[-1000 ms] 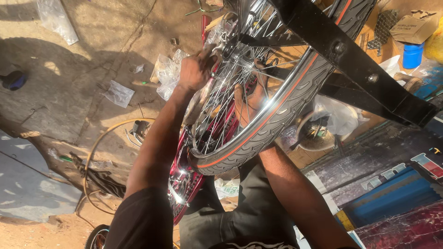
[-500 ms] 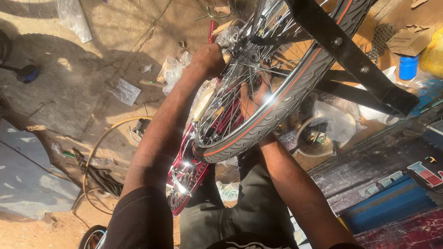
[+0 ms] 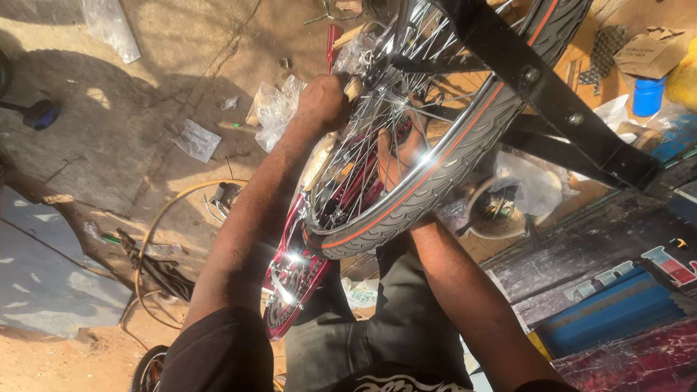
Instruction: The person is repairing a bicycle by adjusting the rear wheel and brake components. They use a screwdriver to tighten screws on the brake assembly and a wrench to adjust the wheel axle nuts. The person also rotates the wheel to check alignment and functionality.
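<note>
Over a dusty workshop floor, seen from above, a person bends over a bicycle wheel. The left hand reaches forward on a long, nearly straight arm and is clenched in a fist at the near side of the wheel's centre, touching the spokes; what it grips cannot be made out. The right hand sits on the far side of the wheel, seen only through the spokes, its forearm passing under the tyre; whether it is closed on anything cannot be told.

A black metal bar with bolts crosses in front of the wheel's upper right part and hides some of it. A dark red bicycle frame lies below the wheel, near the person's knees. Crumpled clear plastic bags lie on the floor just beside the left hand. A blue cup and a cardboard box stand well apart at the upper right.

The wheel stands tilted, its long line running from lower left to upper right, its grey tyre with an orange stripe facing the viewer.
</note>
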